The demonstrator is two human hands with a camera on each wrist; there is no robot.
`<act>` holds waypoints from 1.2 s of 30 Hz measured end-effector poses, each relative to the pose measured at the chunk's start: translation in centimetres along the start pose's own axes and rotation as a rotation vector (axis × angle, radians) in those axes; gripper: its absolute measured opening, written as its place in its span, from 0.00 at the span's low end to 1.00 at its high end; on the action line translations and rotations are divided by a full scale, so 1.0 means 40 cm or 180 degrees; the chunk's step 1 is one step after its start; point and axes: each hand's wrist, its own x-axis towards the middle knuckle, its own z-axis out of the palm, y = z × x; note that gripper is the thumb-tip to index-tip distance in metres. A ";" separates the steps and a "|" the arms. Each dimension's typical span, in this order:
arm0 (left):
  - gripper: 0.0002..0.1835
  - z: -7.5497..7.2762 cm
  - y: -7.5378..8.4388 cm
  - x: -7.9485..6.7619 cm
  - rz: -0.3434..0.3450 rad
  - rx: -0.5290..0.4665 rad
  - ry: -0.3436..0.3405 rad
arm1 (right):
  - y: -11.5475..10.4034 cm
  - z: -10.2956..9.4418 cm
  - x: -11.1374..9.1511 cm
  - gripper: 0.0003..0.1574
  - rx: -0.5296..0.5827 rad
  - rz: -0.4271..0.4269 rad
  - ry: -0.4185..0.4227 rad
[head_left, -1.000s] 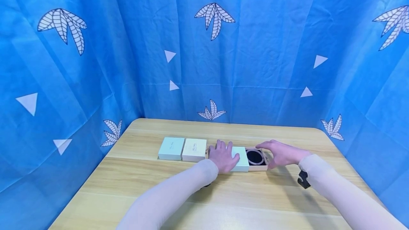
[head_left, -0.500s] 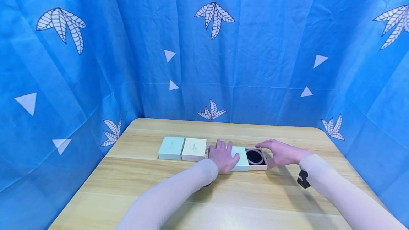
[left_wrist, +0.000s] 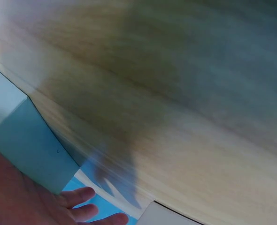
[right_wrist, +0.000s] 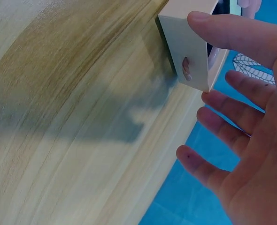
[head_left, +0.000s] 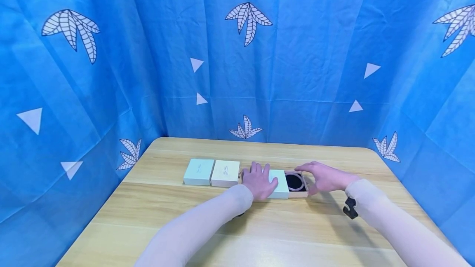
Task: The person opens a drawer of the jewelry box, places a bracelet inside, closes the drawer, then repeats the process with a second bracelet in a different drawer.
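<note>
In the head view a mint gift box sleeve (head_left: 278, 184) lies on the table with its pale pink drawer (head_left: 298, 195) slid partly out to the right. Inside the drawer sits a pale, bangle-like ring (head_left: 302, 187) on black lining. My left hand (head_left: 259, 182) rests on the sleeve's left end, fingers spread, thumb over the top; it hides that end. Across the drawer's right end my right hand (head_left: 326, 177) holds it between thumb and index finger. The right wrist view shows the thumb (right_wrist: 251, 35) at the drawer's near edge, the other fingers extended past it.
A second mint box (head_left: 199, 172) and a cream box (head_left: 225, 173) stand side by side left of my left hand, both closed. The wood-patterned table (head_left: 178, 217) is bordered by blue patterned curtains (head_left: 297, 73) at the back and sides.
My right hand has moved slightly left, and the drawer has slid a little further into the sleeve. The left hand and the sleeve stay in place.
</note>
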 end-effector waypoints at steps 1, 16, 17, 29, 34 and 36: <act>0.41 0.000 0.000 0.000 0.0000 0.0003 -0.0004 | -0.001 0.001 0.001 0.55 -0.0004 0.0000 0.0005; 0.42 0.002 0.001 0.008 0.0011 0.0078 -0.0022 | -0.005 0.013 0.016 0.54 0.0106 0.0002 0.0012; 0.42 0.002 0.001 0.008 0.0012 0.0088 -0.0023 | -0.006 0.013 0.017 0.55 0.0115 -0.0001 0.0013; 0.41 0.001 -0.001 0.005 0.0016 0.0057 -0.0013 | -0.030 0.017 0.029 0.54 0.0166 -0.0008 -0.0010; 0.41 0.002 0.000 0.004 0.0026 0.0035 -0.0008 | -0.033 0.022 0.035 0.55 0.0119 -0.0052 -0.0002; 0.41 0.001 0.000 0.003 0.0029 0.0031 -0.0011 | -0.034 0.023 0.037 0.55 0.0121 -0.0062 0.0006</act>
